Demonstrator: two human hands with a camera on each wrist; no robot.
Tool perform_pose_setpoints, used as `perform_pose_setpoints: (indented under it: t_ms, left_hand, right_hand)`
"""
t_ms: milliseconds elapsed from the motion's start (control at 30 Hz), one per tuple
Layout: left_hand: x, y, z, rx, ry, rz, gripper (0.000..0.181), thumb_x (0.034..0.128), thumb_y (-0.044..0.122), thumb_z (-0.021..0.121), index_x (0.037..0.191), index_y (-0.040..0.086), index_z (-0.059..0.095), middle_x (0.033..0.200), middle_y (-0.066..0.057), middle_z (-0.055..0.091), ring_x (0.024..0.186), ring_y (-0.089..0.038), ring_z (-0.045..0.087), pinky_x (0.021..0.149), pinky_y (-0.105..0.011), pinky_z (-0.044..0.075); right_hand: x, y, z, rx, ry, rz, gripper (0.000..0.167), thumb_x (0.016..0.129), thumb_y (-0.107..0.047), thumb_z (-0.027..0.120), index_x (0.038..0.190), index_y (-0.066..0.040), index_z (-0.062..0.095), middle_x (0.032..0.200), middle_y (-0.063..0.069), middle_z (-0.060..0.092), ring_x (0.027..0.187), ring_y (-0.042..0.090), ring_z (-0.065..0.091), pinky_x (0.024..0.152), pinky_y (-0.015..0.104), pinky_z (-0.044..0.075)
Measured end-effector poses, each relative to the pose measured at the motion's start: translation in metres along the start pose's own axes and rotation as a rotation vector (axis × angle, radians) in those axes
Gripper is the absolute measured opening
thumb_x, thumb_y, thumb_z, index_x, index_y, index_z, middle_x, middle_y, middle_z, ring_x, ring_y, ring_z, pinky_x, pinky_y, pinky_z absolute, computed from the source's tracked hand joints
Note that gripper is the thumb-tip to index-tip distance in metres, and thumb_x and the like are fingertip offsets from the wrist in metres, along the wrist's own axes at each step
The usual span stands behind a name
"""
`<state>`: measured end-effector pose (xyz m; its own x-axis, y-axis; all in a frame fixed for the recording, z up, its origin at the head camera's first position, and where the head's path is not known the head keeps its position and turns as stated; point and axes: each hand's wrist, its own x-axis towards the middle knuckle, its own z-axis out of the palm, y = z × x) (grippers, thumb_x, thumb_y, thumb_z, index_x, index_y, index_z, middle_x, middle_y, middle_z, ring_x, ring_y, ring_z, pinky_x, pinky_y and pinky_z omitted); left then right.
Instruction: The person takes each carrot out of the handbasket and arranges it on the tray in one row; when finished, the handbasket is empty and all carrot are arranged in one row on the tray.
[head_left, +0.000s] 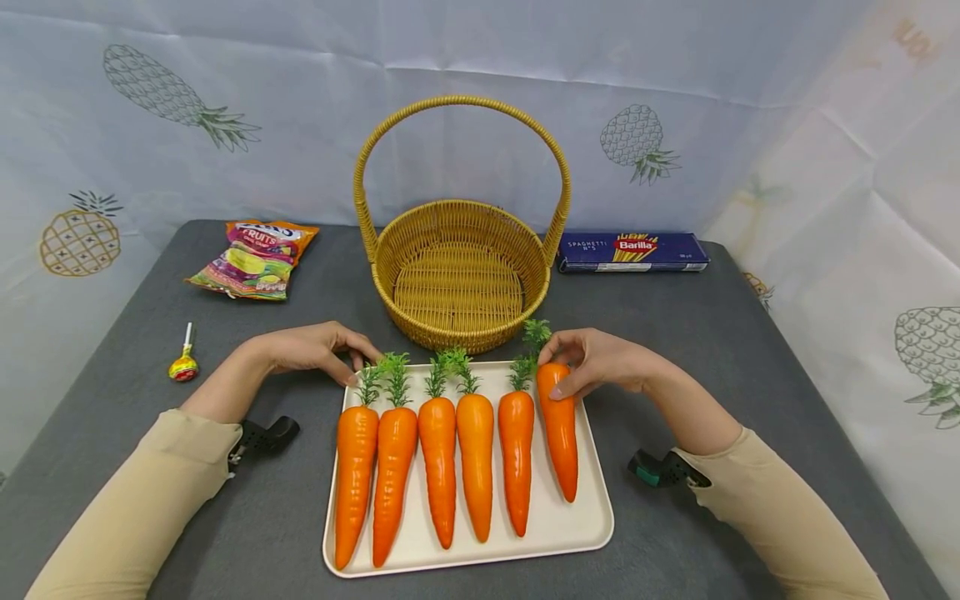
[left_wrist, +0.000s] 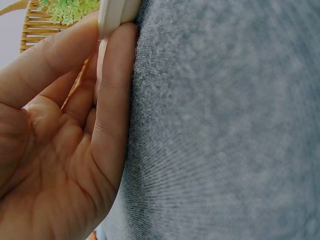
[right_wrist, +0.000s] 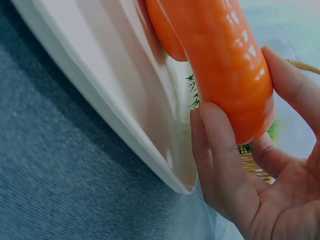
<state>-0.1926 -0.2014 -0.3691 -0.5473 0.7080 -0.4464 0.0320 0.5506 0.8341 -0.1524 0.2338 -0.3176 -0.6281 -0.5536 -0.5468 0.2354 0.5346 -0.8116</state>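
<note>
Several orange carrots [head_left: 475, 467] with green tops lie side by side on a cream tray [head_left: 547, 533]. At the tray's right side, my right hand [head_left: 600, 360] holds the rightmost carrot [head_left: 558, 433] by its thick upper end. In the right wrist view, thumb and fingers [right_wrist: 220, 135] stand on either side of this carrot [right_wrist: 225, 70], over the tray [right_wrist: 115, 115]. My left hand [head_left: 311, 348] is at the tray's far left corner. The left wrist view shows its thumb and a finger [left_wrist: 115, 75] pinching the tray's rim [left_wrist: 117, 15].
Behind the tray stands a wicker basket [head_left: 461, 332] with a tall handle. A candy bag [head_left: 258, 260] and a lollipop [head_left: 183, 365] lie on the left, a blue spaghetti box [head_left: 632, 252] at the back right. Pineapple-print cloth [head_left: 480, 50] hangs behind the dark table [head_left: 660, 533].
</note>
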Motion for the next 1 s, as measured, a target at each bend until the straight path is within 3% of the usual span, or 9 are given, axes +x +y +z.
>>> perform_pose_setpoints:
  t_ms: [533,1000]
  left_hand:
    - [0.001,-0.002,0.0,-0.008,-0.001,-0.001,0.052,0.087,0.013,0.072,0.136,0.001,0.058,0.106,-0.005,0.062,0.091,-0.012,0.058,0.076,-0.027,0.051]
    - [0.0,0.0,0.0,-0.015,0.001,-0.006,0.052,0.0868,0.012,0.072,0.136,0.001,0.058,0.108,-0.005,0.062,0.092,-0.012,0.057,0.077,-0.027,0.052]
  right_hand:
    - [0.003,0.007,0.014,0.004,-0.002,0.013,0.049,0.08,-0.006,0.08,0.118,0.003,0.052,0.095,0.005,0.067,0.083,0.017,0.069,0.073,0.036,0.06]
    - [0.002,0.006,0.023,-0.119,0.027,0.015,0.045,0.08,-0.012,0.081,0.115,0.001,0.056,0.098,0.009,0.063,0.082,0.016,0.065,0.07,0.035,0.059]
